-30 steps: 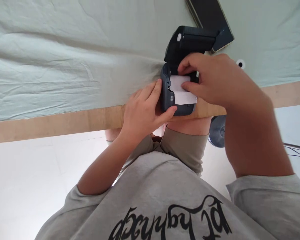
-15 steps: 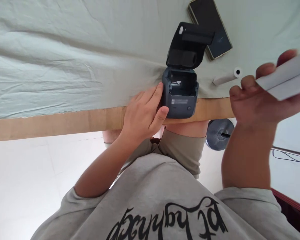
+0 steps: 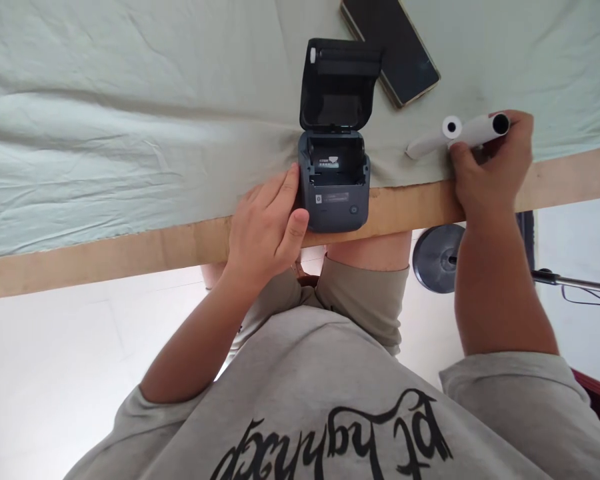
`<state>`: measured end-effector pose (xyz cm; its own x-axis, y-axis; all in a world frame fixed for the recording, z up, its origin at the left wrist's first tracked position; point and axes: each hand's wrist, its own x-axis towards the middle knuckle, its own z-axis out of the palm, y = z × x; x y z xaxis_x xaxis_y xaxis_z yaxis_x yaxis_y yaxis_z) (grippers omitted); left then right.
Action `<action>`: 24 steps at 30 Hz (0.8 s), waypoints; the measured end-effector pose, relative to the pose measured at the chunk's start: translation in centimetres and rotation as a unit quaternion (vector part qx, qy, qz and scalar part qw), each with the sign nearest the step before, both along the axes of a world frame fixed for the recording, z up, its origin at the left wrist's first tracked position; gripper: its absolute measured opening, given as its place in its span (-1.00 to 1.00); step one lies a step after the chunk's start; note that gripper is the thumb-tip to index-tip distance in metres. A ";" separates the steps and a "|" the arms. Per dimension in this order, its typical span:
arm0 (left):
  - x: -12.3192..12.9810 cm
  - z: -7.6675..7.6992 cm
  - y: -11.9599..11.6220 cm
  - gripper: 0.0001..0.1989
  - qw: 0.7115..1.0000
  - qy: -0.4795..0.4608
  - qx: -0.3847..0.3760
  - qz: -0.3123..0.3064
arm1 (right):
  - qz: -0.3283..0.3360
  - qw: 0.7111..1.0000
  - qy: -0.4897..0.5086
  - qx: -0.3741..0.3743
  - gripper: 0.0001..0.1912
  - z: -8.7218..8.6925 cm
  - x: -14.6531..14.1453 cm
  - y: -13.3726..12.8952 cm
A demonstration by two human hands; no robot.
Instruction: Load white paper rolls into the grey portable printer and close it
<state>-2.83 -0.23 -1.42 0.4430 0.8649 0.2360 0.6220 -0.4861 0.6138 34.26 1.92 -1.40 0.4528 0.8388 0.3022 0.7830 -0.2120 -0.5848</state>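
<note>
A small dark blue-grey label printer [image 3: 334,213] stands at the table edge, its black lid [image 3: 337,87] swung up and its paper bay exposed. My left hand [image 3: 263,223] lies along the printer's left side with fingers stretched out, the fingertips against the casing. To the right, a white paper roll [image 3: 475,131] with a wide dark core is between the thumb and fingers of my right hand [image 3: 495,167]. Beside it on the cloth lies a thinner white paper roll [image 3: 427,141] with a small core hole; the two rolls' ends nearly touch or touch.
Behind the printer lies a dark phone [image 3: 395,53], partly covered by the lid's corner. A wrinkled pale green cloth [image 3: 145,100] covers the table, whose bare wooden edge [image 3: 105,247] runs along the front. Below right stands a round black base [image 3: 437,259] on the floor.
My right hand has come down and left from the far right, where it held a white object, to the table beside the thinner roll. My left hand stays at the printer; the view has shifted slightly.
</note>
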 end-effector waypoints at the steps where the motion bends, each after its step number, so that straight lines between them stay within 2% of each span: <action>1: 0.0 0.0 0.0 -0.09 1.000 0.003 0.002 0.000 | 0.011 1.000 -0.003 -0.003 -0.42 0.0 0.0 -0.1; 2: 0.0 0.0 0.0 -0.09 1.000 0.003 0.003 0.001 | 0.022 1.000 -0.008 0.004 -0.36 0.1 -0.1 -0.4; 4: 0.0 0.0 0.0 -0.11 1.000 -0.001 -0.001 0.002 | 0.039 0.997 -0.032 0.064 -0.29 0.7 -1.1 -1.1; 7: 0.0 -0.1 -0.1 -0.15 1.000 -0.013 -0.013 0.001 | 0.063 0.979 -0.066 0.180 -0.46 2.0 -3.9 -1.9; 9: 0.0 -0.2 -0.1 -0.15 1.000 -0.017 -0.018 0.003 | 0.119 0.980 -0.068 0.144 -0.51 2.6 -6.1 -1.9; 11: 0.0 -0.2 -0.1 -0.15 1.000 -0.018 -0.019 0.007 | 0.157 0.984 -0.071 0.047 -0.49 2.8 -7.8 -1.3; 14: 0.0 -0.1 -0.1 -0.17 1.000 -0.011 -0.017 0.009 | 0.128 0.989 -0.054 -0.045 -0.46 2.4 -8.9 -0.4; 17: 0.1 0.0 -0.1 -0.17 1.000 -0.003 -0.010 0.008 | 0.092 0.993 -0.047 -0.053 -0.52 1.8 -8.7 -0.2; 21: 0.2 0.1 -0.1 -0.16 1.000 0.004 -0.001 0.009 | 0.112 0.992 -0.034 -0.040 -0.51 1.4 -8.2 -0.5; 24: 0.2 0.1 -0.1 -0.17 1.000 0.005 -0.001 0.011 | 0.099 0.994 -0.036 -0.036 -0.63 1.4 -8.3 -0.5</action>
<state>-2.59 -0.35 -1.31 0.4259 0.8749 0.2305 0.6387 -0.4712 0.6084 25.95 1.39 -0.02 0.2551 0.9301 0.2642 0.8530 -0.0879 -0.5144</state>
